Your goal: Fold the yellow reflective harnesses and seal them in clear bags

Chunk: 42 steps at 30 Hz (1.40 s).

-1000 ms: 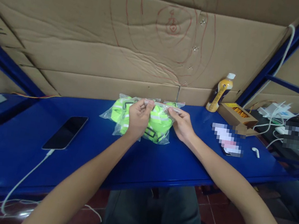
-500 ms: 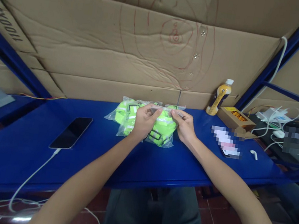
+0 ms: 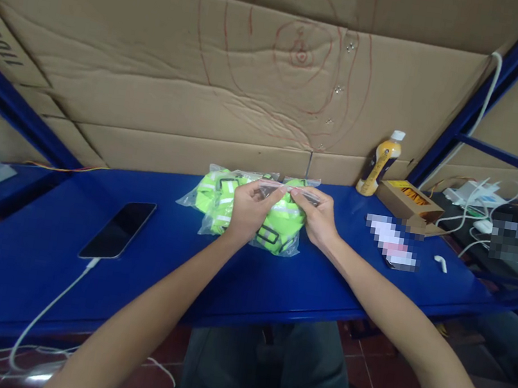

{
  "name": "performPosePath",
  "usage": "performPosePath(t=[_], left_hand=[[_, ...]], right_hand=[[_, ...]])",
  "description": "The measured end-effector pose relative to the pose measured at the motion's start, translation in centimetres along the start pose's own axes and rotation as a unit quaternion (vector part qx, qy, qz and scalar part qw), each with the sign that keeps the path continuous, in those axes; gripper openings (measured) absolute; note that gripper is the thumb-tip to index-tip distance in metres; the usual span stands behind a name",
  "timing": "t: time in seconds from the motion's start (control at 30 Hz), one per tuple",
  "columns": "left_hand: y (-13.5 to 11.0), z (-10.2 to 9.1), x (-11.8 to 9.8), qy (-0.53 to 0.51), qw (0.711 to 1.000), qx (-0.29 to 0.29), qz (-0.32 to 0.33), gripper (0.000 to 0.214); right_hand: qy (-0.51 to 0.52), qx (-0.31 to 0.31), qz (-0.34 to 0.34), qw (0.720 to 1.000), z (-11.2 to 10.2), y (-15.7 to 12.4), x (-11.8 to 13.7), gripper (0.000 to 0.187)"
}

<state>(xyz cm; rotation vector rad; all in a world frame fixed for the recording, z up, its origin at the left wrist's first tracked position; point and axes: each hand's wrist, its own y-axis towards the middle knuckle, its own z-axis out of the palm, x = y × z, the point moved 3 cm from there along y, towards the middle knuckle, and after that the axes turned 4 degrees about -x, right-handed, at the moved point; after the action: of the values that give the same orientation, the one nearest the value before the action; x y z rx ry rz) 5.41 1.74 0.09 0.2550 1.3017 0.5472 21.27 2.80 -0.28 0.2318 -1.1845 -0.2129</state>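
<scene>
A clear plastic bag (image 3: 278, 223) holds folded neon-green straps with pale reflective bands and a dark rectangular buckle. My left hand (image 3: 251, 209) pinches its top edge from the left, thumb pointing right. From the other side my right hand (image 3: 318, 217) grips the same edge, thumb and fingers pressed together. Both thumbs almost meet at the middle of the opening strip. Beside and partly behind my left hand lies another clear bag with neon-green contents (image 3: 212, 197), touching the first. Whether the strip is sealed cannot be made out.
On the blue table (image 3: 169, 271), a black phone (image 3: 120, 230) with a white cable lies left. At the right are a yellow drink bottle (image 3: 380, 163), an open cardboard box (image 3: 408, 203), a blurred-screen phone (image 3: 391, 241) and a white earbud (image 3: 440, 264). Cardboard (image 3: 160, 75) stands behind.
My thumbs have come closer together along the bag's top edge, the right one moving left. The camera view has shifted slightly; the bags stay in place.
</scene>
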Motion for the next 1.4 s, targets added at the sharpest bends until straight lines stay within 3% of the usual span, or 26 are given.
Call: performPosePath(t=[0.23, 0.37, 0.43, 0.53, 0.57, 0.7, 0.77, 0.83, 0.93, 1.0, 1.1, 1.2, 1.3, 1.4], left_hand=[[-0.2, 0.2, -0.8, 0.029, 0.998, 0.02, 0.048, 0.028], [0.1, 0.0, -0.4, 0.034, 0.998, 0.006, 0.045, 0.03], [0.5, -0.6, -0.1, 0.025, 0.998, -0.042, 0.049, 0.03], [1.3, -1.4, 0.6, 0.005, 0.993, -0.111, 0.05, 0.032], [1.6, -1.7, 0.8, 0.002, 0.992, -0.121, 0.047, 0.034], [2.3, -2.4, 0.2, 0.089, 0.988, -0.093, 0.088, 0.046], [2.2, -2.6, -1.1, 0.247, 0.954, -0.054, 0.162, 0.05], [2.0, -2.8, -2.3, 0.457, 0.867, -0.024, 0.195, 0.053], [1.5, -3.0, -2.7, 0.692, 0.714, 0.041, 0.097, 0.071], [1.0, -2.9, -2.5, 0.749, 0.655, 0.088, 0.039, 0.074], [0.8, -2.6, -2.6, 0.764, 0.634, 0.113, 0.036, 0.066], [2.0, -3.5, -4.4, 0.745, 0.659, 0.09, 0.051, 0.065], [4.6, -6.2, -7.9, 0.721, 0.687, 0.001, 0.093, 0.074], [8.0, -10.2, -10.1, 0.723, 0.675, -0.075, 0.131, 0.075]], right_hand=[[-0.012, 0.024, -0.024, 0.999, 0.1, 0.1, 0.2, 0.033], [-0.103, 0.042, -0.089, 0.99, -0.4, 0.3, 0.3, 0.037], [-0.175, 0.076, -0.146, 0.971, -0.3, -0.1, 0.5, 0.05], [-0.287, 0.125, -0.196, 0.929, 0.3, -0.9, 0.4, 0.096], [-0.313, 0.132, -0.194, 0.92, 0.4, -1.0, 0.1, 0.103], [-0.305, 0.102, -0.167, 0.932, -0.5, 0.2, -1.0, 0.095], [-0.289, 0.019, -0.17, 0.942, -2.3, 1.9, -1.2, 0.089], [-0.323, -0.092, -0.171, 0.926, -4.8, 3.8, -1.0, 0.081], [-0.394, -0.2, -0.134, 0.887, -8.5, 6.2, -0.5, 0.071], [-0.444, -0.21, -0.059, 0.869, -10.3, 7.4, -0.3, 0.067], [-0.538, -0.152, 0.047, 0.828, -12.1, 8.6, -0.2, 0.065], [-0.597, -0.1, 0.091, 0.791, -12.8, 9.0, 0.1, 0.068], [-0.626, -0.094, 0.076, 0.77, -12.4, 8.5, 0.8, 0.083], [-0.685, -0.104, -0.005, 0.721, -10.9, 7.3, 1.6, 0.093]])
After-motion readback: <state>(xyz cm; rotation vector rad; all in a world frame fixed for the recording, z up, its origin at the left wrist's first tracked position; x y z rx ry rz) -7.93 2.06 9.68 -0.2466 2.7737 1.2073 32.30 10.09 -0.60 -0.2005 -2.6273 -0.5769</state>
